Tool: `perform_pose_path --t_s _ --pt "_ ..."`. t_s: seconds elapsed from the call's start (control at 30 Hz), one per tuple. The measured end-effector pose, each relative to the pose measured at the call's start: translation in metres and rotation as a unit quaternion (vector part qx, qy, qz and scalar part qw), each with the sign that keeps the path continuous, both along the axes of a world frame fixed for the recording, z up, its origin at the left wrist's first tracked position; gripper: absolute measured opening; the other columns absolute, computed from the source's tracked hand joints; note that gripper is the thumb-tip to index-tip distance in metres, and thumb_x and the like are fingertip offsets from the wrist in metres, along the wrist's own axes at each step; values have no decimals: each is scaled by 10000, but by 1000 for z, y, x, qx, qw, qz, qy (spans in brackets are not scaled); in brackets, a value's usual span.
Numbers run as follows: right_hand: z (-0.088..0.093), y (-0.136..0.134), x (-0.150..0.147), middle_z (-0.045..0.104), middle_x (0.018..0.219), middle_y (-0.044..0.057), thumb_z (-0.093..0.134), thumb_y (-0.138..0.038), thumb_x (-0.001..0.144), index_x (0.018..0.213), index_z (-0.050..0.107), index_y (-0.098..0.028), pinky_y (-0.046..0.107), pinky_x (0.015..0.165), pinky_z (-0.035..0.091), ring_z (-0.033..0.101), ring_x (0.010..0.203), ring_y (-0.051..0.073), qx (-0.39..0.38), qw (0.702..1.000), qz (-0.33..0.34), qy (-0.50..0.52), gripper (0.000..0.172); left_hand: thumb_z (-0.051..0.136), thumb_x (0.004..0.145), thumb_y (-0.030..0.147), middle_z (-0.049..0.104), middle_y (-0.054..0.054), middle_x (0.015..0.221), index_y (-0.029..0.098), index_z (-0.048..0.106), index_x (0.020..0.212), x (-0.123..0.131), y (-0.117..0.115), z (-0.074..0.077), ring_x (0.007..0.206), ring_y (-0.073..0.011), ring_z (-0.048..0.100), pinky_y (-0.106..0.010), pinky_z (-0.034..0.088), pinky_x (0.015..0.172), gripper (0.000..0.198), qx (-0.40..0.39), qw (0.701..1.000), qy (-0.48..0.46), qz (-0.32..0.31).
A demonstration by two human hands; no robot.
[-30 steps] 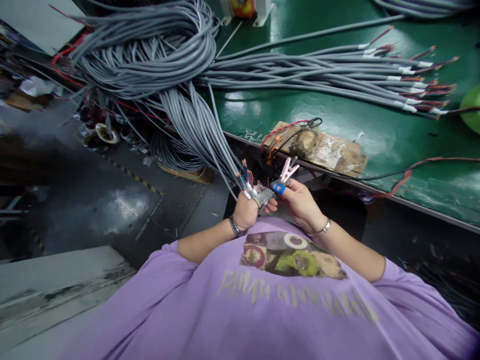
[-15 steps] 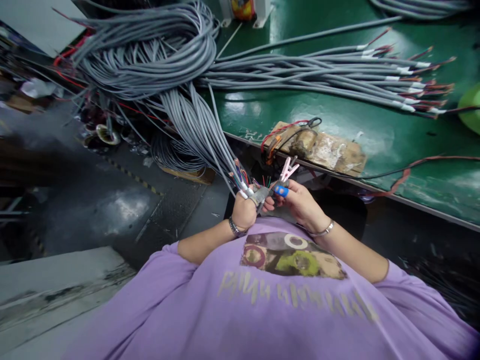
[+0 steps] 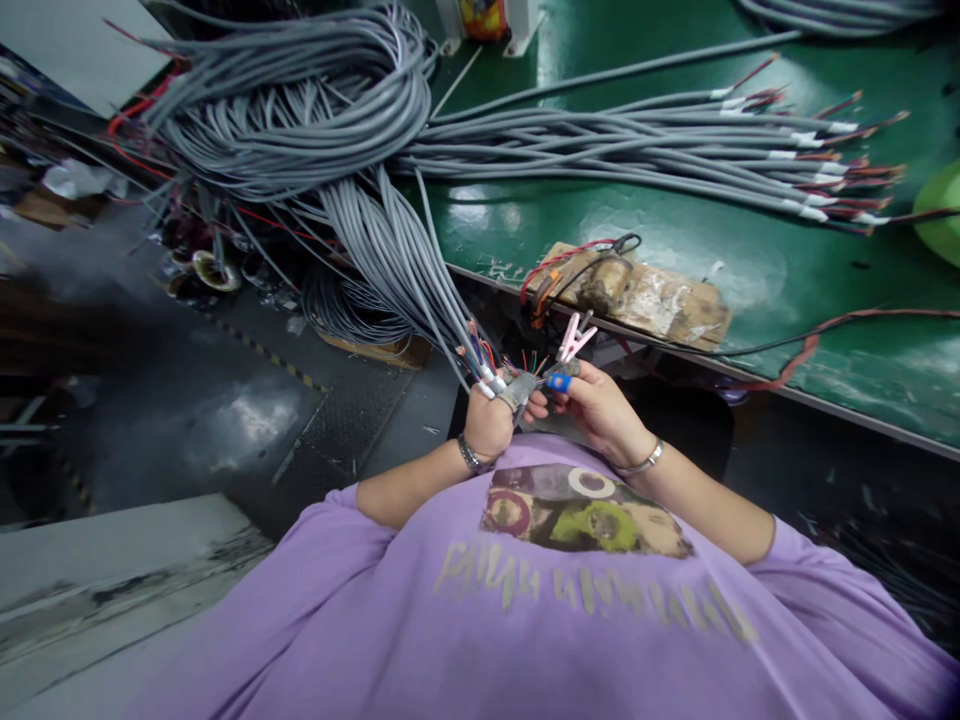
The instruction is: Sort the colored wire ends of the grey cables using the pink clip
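My left hand [image 3: 491,420] is closed around the ends of several grey cables [image 3: 409,260] that hang down from the bench. Short coloured wires [image 3: 478,350] fan out of their stripped ends, above white sleeves. Grey wrapping covers part of my left thumb. My right hand [image 3: 600,400] is pinched close beside it at the wire tips, with blue tape [image 3: 559,382] round one finger. What its fingertips hold is too small to make out. A pink clip [image 3: 576,338] stands just above my right fingers, at the bench edge.
A large grey cable coil [image 3: 300,110] lies on the green bench [image 3: 825,290]. Stripped cable ends [image 3: 825,170] spread to the right. A wooden block [image 3: 660,300] with red and black leads sits at the front edge. Another coil [image 3: 352,305] is below the bench.
My right fingers have shifted very slightly at the wire tips, and the small wires between my hands have spread a little. My left hand keeps its place on the cables.
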State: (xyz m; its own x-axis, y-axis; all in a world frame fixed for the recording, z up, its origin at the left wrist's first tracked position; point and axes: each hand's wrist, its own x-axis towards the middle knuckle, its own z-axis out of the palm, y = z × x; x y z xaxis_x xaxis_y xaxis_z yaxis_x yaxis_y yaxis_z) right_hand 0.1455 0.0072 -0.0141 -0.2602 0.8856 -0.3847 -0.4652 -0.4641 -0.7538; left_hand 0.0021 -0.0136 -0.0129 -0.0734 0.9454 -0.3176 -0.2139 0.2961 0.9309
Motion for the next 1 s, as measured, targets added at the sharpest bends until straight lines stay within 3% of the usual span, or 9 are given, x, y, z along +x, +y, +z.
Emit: perform_pose_path --t_s 0.23,0.37,0.57,0.7,0.87,1.0 --pt "8 0 -3 528 531 -57 854 -400 607 721 622 -193 238 494 332 443 493 81 37 999 10 -25 331 729 734 491 684 -16 581 166 589 733 -1 -2 -5 473 -132 639 -203 438 424 353 11 1000 16 -15" --pt "11 0 -6 519 519 -58 854 -398 623 684 586 -201 244 473 318 445 465 84 47 999 14 -2 338 721 750 489 675 -16 565 164 595 708 -2 -3 -6 478 -130 638 -207 457 443 351 13 999 26 -25" --pt "6 -1 -5 505 533 -54 848 -327 621 654 598 -194 236 493 320 410 497 76 33 999 -24 -25 286 726 726 510 670 -7 575 166 592 726 1 0 0 441 -110 605 -191 418 406 369 11 1000 8 -3" --pt "-1 0 3 509 549 -50 856 -320 606 652 599 -191 227 509 364 429 527 81 13 1000 -5 4 291 737 699 487 641 9 539 164 569 688 0 2 7 403 -91 569 -182 404 391 365 2 1000 -5 12" --pt "-10 13 21 595 664 -26 856 -511 581 743 624 -191 212 537 451 499 573 84 -49 997 -27 60 426 779 623 496 619 22 510 169 554 678 -4 3 16 361 -87 525 -189 399 358 401 -24 999 -36 9" --pt "-4 29 25 620 691 -2 783 -652 626 762 632 -184 212 504 434 496 557 86 -41 998 -3 53 510 807 572 514 604 18 488 172 549 665 -6 6 27 347 -92 501 -205 402 345 437 -31 996 -65 -52"
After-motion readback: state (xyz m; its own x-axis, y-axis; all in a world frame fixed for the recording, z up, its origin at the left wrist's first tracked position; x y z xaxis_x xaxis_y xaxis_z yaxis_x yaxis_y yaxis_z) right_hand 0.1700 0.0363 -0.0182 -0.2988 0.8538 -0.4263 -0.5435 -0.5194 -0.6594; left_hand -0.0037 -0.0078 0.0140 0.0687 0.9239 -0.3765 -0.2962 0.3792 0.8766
